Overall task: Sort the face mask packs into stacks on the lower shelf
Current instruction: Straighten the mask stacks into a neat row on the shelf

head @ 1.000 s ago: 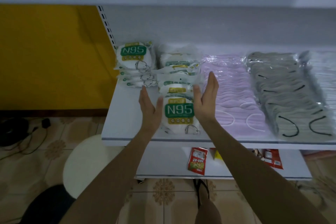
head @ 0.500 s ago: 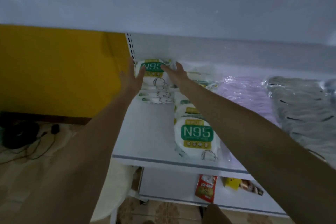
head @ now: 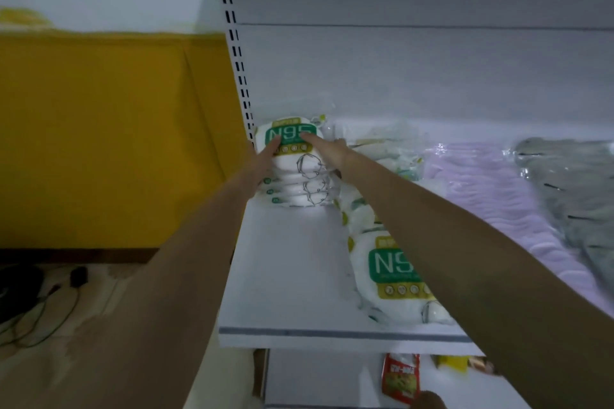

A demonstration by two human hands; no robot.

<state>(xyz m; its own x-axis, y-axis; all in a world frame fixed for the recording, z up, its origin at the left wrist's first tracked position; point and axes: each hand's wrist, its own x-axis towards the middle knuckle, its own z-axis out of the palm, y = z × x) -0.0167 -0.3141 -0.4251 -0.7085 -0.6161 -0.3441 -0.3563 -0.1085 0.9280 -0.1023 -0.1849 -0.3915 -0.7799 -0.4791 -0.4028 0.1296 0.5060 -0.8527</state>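
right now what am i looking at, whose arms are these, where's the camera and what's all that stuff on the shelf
There is no machine here: these are a person's two bare arms. The one picture of this moment comes from a wide-angle camera worn on the person's head. It looks forward and down, so the arms reach away from you.

The left hand and right hand touch the top of a stack of N95 packs, one hand on each side. The stack sits at the back left of a white shelf. The fingers look fairly straight, so this is probably steadying, not lifting.

A row of more N95 packs runs toward the front edge. To its right lie pink masks, then grey masks. A red sachet lies on the shelf below.
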